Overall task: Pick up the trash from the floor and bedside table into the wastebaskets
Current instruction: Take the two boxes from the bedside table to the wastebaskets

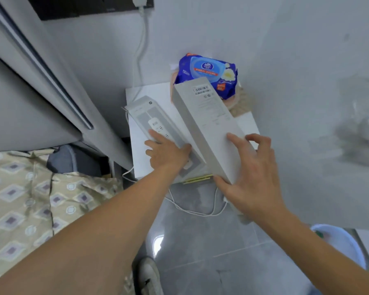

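Note:
On the white bedside table [248,122] lie two long white power-strip boxes. My right hand [249,173] grips the near end of the plain box with the barcode label [207,122], which tilts up over the other one. My left hand [166,151] rests flat, fingers spread, on the box printed with a power strip [145,112]. A blue wet-wipes pack [209,73] sits on a pinkish item at the table's back. A light blue wastebasket [339,241] shows at the lower right.
A bed with a patterned cover [30,199] fills the left, its grey headboard [41,71] rising beside the table. White cables [200,210] trail over the grey tiled floor below the table. A grey wall is on the right. My shoe [149,275] is at the bottom.

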### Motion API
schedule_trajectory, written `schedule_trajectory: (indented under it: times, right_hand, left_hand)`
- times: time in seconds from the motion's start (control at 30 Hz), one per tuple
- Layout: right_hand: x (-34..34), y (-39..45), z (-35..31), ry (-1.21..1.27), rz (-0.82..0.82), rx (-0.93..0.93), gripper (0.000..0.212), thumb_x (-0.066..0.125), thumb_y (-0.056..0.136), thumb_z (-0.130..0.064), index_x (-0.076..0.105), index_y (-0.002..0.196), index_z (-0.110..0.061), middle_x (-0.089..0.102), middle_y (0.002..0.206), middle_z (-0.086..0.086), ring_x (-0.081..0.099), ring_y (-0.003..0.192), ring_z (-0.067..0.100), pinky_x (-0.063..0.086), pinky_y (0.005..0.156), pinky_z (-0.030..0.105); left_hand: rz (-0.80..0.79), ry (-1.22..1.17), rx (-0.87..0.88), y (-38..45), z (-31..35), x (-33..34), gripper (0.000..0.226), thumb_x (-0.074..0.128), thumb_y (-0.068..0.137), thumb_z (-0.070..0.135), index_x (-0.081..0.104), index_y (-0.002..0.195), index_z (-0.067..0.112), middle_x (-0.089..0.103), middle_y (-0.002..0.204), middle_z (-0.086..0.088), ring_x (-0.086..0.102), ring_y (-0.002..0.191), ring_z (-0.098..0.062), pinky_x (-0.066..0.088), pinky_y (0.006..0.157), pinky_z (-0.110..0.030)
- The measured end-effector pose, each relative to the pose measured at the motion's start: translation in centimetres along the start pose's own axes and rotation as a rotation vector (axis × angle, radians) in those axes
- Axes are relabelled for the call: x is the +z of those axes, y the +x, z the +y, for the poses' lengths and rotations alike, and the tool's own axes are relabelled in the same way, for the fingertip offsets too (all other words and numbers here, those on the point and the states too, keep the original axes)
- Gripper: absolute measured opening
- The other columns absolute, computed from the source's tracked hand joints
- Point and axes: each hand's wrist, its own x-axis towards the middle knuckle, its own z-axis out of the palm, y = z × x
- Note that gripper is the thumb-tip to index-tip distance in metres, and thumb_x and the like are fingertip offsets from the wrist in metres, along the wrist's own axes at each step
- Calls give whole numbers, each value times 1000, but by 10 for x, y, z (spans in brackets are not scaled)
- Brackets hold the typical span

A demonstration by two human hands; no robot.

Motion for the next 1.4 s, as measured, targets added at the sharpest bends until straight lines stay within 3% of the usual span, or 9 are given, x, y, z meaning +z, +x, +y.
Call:
schedule_trajectory:
  times: [0.13,0.3,0.43,0.63,0.77,0.83,1.0,1.23,1.4]
  right_hand:
    - [-7,-32,21,53,59,56,89,79,66,-49,36,144,-41,28,141,0,45,120,30,50,98,51]
    - [-2,-80,51,82,48,66,88,78,66,-50,35,142,-43,28,140,-1,43,118,28,50,97,51]
    - [-12,-121,79,75,16,97,89,78,67,-49,32,144,-43,27,142,-1,43,116,27,50,95,49]
    - [-43,-185,128,52,-30,155,86,72,68,-51,34,145,-41,26,145,2,41,117,28,45,99,47]
    - [-63,-252,162,125,-63,261,87,74,66,-50,35,143,-42,25,143,1,38,124,28,45,101,47]
    - [-72,-296,182,130,-94,322,88,73,65,-52,36,143,-42,26,143,0,37,127,27,45,102,47]
    - [-96,-412,245,160,-147,662,86,73,64,-56,34,140,-46,26,141,-3,39,124,26,46,99,47]
    - [-91,-534,363,440,-120,1228,74,78,71,-52,43,134,-39,25,127,-3,50,120,36,49,100,51]
    - [-77,-573,453,711,-52,1485,64,79,76,-46,49,130,-30,27,123,-1,54,112,36,49,99,49]
  left_hand:
    - [-6,-17,-3,-6,6,-1,107,57,86,68,-13,160,35,-2,165,-24,28,139,-47,34,109,-54]
    - [41,20,-57,-12,4,4,120,68,79,70,-11,161,30,3,163,-27,28,141,-49,32,112,-54]
    - [60,55,-26,-46,-25,9,112,67,83,63,-9,160,34,5,160,-25,33,136,-51,36,108,-57]
    - [36,112,165,-182,-65,9,106,50,60,78,13,152,41,30,140,-19,50,121,-49,42,102,-57]
    - [-99,66,257,-299,-90,33,94,60,75,68,13,154,47,33,136,-10,55,108,-37,45,96,-51]
    - [-180,29,224,-356,-100,55,92,56,72,67,17,153,48,35,133,-6,52,104,-29,45,99,-48]
    - [-428,-65,85,-474,-114,127,86,56,66,65,29,147,53,45,125,-3,54,105,-25,45,100,-43]
    - [-836,242,377,-563,-66,245,75,66,83,57,36,150,42,42,127,0,54,103,-21,46,97,-37]
    - [-874,415,450,-583,-18,355,74,63,84,62,38,149,37,43,128,-3,55,107,-28,41,87,-35]
